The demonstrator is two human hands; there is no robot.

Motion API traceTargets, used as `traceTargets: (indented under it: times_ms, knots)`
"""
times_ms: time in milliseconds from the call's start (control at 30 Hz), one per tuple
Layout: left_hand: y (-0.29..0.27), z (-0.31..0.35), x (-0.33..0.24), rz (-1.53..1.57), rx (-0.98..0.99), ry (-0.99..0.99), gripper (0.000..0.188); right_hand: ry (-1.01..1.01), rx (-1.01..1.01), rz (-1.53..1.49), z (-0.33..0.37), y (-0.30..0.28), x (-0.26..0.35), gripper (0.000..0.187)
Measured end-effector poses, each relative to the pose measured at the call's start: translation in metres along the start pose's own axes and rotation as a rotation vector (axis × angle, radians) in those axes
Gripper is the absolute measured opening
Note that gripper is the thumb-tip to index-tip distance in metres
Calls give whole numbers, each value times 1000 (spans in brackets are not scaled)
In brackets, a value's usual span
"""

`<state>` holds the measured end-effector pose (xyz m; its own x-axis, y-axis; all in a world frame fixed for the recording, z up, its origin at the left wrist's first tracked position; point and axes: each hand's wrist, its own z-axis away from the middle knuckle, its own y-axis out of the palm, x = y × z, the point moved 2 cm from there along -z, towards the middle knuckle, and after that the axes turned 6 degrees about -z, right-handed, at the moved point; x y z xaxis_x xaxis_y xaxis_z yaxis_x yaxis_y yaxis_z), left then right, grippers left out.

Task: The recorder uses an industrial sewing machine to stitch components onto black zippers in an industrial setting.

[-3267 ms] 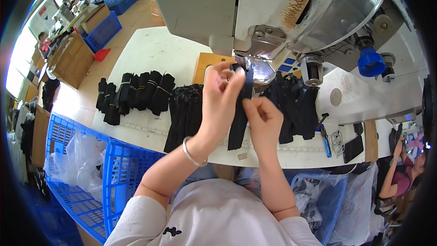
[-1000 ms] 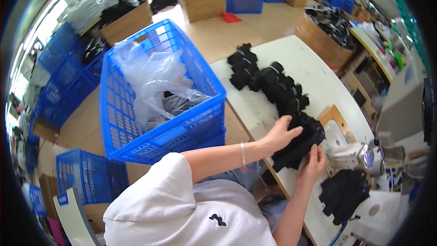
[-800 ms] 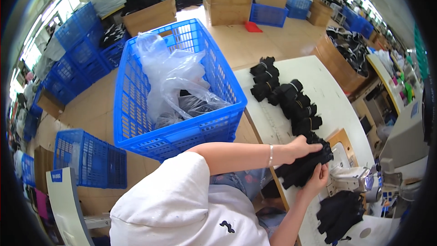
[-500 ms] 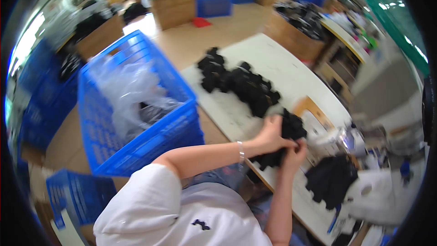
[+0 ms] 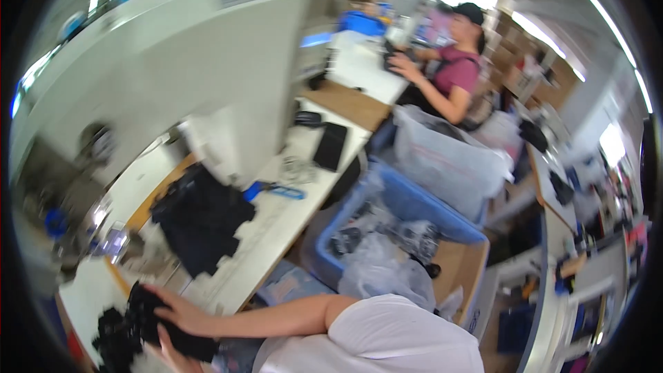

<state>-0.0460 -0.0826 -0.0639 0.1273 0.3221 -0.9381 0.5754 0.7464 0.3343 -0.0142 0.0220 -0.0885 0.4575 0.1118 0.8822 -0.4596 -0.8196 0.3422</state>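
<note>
Below, both hands' fingers (image 5: 181, 309) closed around a black fabric bundle (image 5: 148, 324), pressed against the white table (image 5: 276, 224).

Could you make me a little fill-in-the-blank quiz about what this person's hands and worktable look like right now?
1. Both hands rest on a bundle of ____ fabric pieces.
2. The bin right of the table is coloured ____.
3. The scissors on the table have ____ handles.

Missing words: black; blue; blue
</note>
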Motion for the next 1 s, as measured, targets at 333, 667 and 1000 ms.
traceTargets:
  times_ms: [333, 667, 1000]
  knots:
    - [72, 8, 9, -97, 103, -236, 58, -105, -158, 60, 23, -64, 74, 57]
    - [112, 7, 25, -84, 83, -399, 45, 63, -458, -172, 47, -108, 113, 63]
    - [99, 8, 8, 40, 182, -277, 31, -29, -149, 386, 47, -80, 82, 51]
